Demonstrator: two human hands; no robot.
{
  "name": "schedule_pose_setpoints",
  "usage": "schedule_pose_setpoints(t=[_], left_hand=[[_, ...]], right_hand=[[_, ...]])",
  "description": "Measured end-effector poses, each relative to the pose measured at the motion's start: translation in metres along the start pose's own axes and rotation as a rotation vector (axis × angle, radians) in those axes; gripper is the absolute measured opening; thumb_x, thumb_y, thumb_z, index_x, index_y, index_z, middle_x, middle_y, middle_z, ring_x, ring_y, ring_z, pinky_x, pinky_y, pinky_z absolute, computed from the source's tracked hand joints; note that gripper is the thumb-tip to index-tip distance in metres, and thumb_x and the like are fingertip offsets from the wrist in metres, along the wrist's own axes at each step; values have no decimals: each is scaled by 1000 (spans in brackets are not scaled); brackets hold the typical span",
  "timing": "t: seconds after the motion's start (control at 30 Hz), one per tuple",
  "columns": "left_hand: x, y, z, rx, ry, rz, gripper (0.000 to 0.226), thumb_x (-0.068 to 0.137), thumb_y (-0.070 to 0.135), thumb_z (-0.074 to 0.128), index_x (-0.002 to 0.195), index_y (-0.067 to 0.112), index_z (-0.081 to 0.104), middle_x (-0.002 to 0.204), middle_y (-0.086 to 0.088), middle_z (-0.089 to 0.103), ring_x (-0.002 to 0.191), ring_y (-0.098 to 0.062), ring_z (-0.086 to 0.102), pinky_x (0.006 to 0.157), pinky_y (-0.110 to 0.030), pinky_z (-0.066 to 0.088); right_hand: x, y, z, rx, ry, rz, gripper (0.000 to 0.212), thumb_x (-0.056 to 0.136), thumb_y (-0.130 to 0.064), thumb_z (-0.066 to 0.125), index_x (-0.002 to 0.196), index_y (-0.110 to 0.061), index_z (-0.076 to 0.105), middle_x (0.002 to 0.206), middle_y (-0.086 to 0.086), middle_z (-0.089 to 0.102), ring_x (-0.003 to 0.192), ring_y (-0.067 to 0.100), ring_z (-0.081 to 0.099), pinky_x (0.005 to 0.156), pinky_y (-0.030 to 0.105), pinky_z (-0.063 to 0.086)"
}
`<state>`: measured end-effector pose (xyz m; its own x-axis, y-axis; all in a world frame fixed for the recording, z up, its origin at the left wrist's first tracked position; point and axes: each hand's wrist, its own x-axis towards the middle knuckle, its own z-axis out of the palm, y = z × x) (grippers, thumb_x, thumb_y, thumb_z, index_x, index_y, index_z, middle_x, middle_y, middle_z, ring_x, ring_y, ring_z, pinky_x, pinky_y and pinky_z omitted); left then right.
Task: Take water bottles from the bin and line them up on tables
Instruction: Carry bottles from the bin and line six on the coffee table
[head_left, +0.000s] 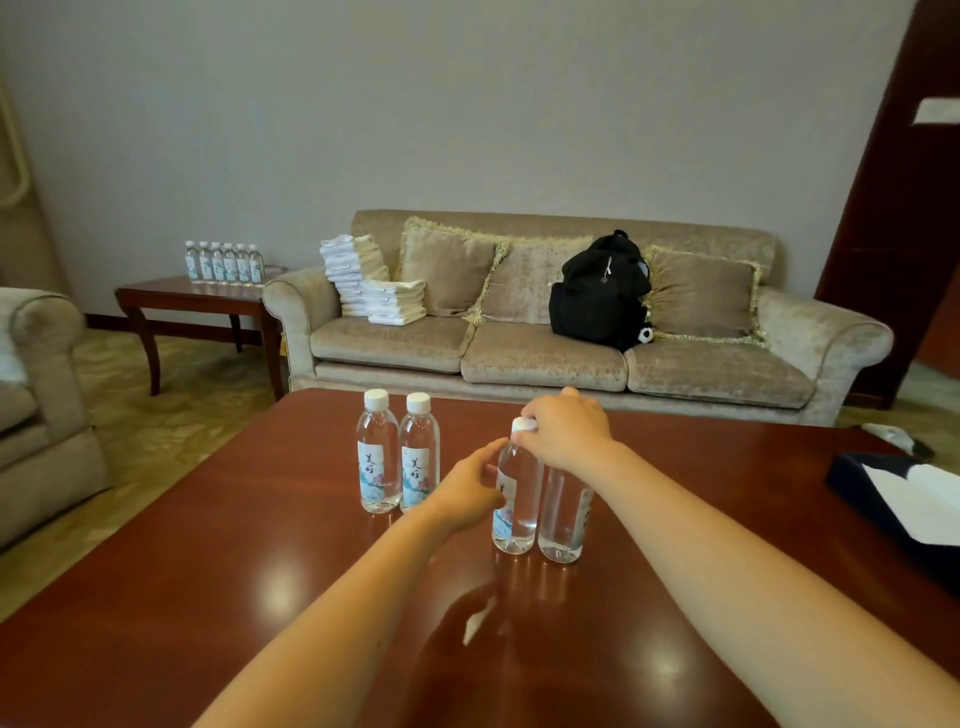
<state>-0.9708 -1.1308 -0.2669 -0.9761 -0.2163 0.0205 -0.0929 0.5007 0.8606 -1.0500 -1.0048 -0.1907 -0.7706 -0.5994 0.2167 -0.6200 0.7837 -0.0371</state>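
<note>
Water bottles stood on our table (727, 493): a left pair (398, 457) (labels facing us), then the third bottle (515, 499), our left hand (467, 493) cupping its side, our right hand (569, 431) pinching its cap, the fourth bottle (563, 514) touching it.

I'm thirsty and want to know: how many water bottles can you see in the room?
10. Two stand together on the big table, at and. Two more are under the hands, at and. Six line the side table, around. More may be hidden.
</note>
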Motion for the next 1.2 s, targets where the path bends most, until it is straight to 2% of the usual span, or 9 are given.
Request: schedule_pose_setpoints(t=[0.1,0.23,0.4,0.5,0.63,0.73,0.87,1.03,1.2], left_hand=[[0,0,-1,-12,-3,0,79,86,-6,56,150,32,29,118,-9,61,106,-22,63,91,-40,56],[-1,2,-1,-48,-15,5,77,86,-5,56,149,32,32,115,-10,63,102,-20,63,89,-35,55],[-4,0,-3,-70,-11,28,72,90,0,56,149,33,32,107,-4,64,95,-13,63,88,-31,53],[-5,-5,-4,-56,12,27,74,89,-2,54,150,33,30,112,-8,63,99,-16,63,90,-32,54],[-4,-13,-10,-56,34,8,76,90,-2,54,150,35,28,116,-9,62,105,-18,62,95,-37,53],[-3,-17,-16,-59,75,-8,75,90,-2,54,150,36,29,115,-6,58,106,-17,59,96,-34,51],[-3,-24,-23,-73,101,-38,73,91,0,55,150,35,28,123,-5,55,106,-16,58,89,-27,51],[-1,-30,-27,-95,138,-54,73,90,-4,52,150,32,29,127,-6,53,109,-20,59,83,-27,53],[3,-33,-28,-128,150,-58,74,89,-9,47,149,31,31,129,-7,50,104,-17,57,66,-23,52]], right_hand=[[8,-1,1,-55,-13,16,34,91,-50,54,68,-26,56,79,-3,60,102,25,53,96,41,35],[17,-2,-3,-66,-82,17,38,91,-53,54,85,-21,74,72,-3,62,85,22,61,97,41,33],[25,-3,-3,-99,-96,-19,33,94,-48,53,87,-20,70,77,-2,65,85,21,61,95,39,29],[27,-5,-1,-61,-87,-53,25,94,-47,53,98,-28,70,88,-3,71,89,19,61,95,39,29],[32,-10,4,-21,-88,-89,21,95,-41,51,97,-30,69,89,-3,69,91,21,60,94,38,30],[40,-14,10,79,-108,-94,16,94,-36,53,97,-29,67,94,-1,69,90,22,61,85,37,37],[53,-23,20,236,-109,-108,10,93,-28,57,100,-26,65,99,3,68,86,24,63,70,36,50],[65,-32,25,306,-99,-126,16,94,-20,55,105,-19,66,100,7,69,86,27,65,71,38,52],[72,-35,28,347,-89,-137,16,96,-17,54,106,-17,67,101,11,69,83,30,65,68,36,51]])
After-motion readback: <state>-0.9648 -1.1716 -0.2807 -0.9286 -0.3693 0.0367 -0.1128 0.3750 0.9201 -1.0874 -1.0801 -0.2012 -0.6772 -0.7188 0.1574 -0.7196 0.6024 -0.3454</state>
